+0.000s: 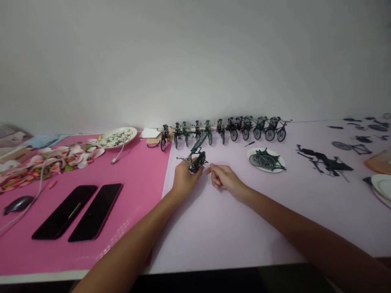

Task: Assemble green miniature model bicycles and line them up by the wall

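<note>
My left hand is closed round a small dark green model bicycle above the lilac part of the table. Just right of it, my right hand is closed, its thumb and index finger pinched at a thin piece that touches the model; what exactly they grip is too small to tell. Behind both hands, finished-looking small bicycles stand in a row along the wall. A white plate with grey wheels and green frames lies right of my right hand.
Black parts lie at the right, with more near the far right edge. On the pink cover are two black phones, a cable, a dark mouse-like object, artificial flowers and a plate of small pieces.
</note>
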Tool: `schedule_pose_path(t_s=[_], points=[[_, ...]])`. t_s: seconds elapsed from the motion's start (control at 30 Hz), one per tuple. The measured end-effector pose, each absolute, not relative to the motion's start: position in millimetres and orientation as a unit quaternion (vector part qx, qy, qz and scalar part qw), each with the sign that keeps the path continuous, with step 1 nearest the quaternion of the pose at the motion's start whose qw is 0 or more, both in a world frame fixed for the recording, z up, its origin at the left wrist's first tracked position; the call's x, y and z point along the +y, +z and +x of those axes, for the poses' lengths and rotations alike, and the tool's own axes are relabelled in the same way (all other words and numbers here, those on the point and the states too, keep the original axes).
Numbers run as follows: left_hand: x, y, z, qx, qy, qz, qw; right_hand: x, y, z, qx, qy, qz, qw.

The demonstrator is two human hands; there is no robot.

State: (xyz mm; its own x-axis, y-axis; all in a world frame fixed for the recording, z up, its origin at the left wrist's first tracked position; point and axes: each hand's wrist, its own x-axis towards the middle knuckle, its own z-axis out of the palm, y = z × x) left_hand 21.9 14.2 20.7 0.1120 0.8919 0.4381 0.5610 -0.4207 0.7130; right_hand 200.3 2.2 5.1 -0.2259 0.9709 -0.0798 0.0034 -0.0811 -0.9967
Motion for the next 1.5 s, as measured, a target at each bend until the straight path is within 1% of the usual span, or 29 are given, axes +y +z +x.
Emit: schedule_pose_path(t_s=[0.03, 0.1, 0.13, 0.2, 0.27, 0.33, 0.37, 0.43, 0.6, 0.7, 0.8, 0.87, 1.03, 1.17, 1.27, 1.4, 1.5], points=[[14, 21, 22, 0.502, 0.441, 0.718, 0.194, 2, 5, 201, -0.564, 0.526, -0.476, 0.424], [14, 23, 22, 0.503, 0.452, 0.709, 0.202, 1, 6, 203, -0.654, 0.387, -0.502, 0.414], [15, 23, 22, 0.506, 0.456, 0.702, 0.210, 2, 6, 204, -0.699, 0.305, -0.510, 0.397], [16, 22, 21, 0.519, 0.462, 0.681, 0.231, 3, 7, 207, -0.765, 0.161, -0.527, 0.333], [19, 20, 21, 0.533, 0.464, 0.659, 0.259, 5, 8, 210, -0.791, 0.075, -0.546, 0.266], [22, 17, 21, 0.536, 0.467, 0.645, 0.279, 6, 9, 210, -0.796, 0.043, -0.560, 0.227], [23, 16, 20, 0.533, 0.471, 0.642, 0.286, 5, 10, 210, -0.794, 0.042, -0.563, 0.224], [24, 15, 21, 0.525, 0.476, 0.640, 0.297, 3, 12, 208, -0.784, 0.076, -0.564, 0.247], [20, 25, 20, 0.519, 0.472, 0.646, 0.302, -6, 12, 202, -0.701, 0.309, -0.525, 0.371], [20, 30, 18, 0.515, 0.463, 0.658, 0.294, -7, 9, 201, -0.657, 0.357, -0.507, 0.428], [25, 28, 15, 0.504, 0.460, 0.651, 0.332, -6, 8, 202, -0.645, 0.340, -0.506, 0.461], [29, 25, 12, 0.494, 0.474, 0.635, 0.358, -4, 8, 203, -0.647, 0.322, -0.510, 0.467], [38, 23, 6, 0.474, 0.520, 0.581, 0.408, 4, 5, 208, -0.673, 0.264, -0.529, 0.444], [44, 24, 3, 0.482, 0.550, 0.542, 0.414, 17, -5, 211, -0.726, 0.172, -0.496, 0.444], [48, 21, 0, 0.489, 0.552, 0.536, 0.411, 24, -16, 213, -0.737, 0.135, -0.498, 0.436], [48, 24, -7, 0.485, 0.504, 0.574, 0.426, 26, -23, 214, -0.739, 0.123, -0.515, 0.417], [43, 33, -12, 0.452, 0.409, 0.634, 0.476, 24, -21, 214, -0.715, 0.157, -0.511, 0.450]])
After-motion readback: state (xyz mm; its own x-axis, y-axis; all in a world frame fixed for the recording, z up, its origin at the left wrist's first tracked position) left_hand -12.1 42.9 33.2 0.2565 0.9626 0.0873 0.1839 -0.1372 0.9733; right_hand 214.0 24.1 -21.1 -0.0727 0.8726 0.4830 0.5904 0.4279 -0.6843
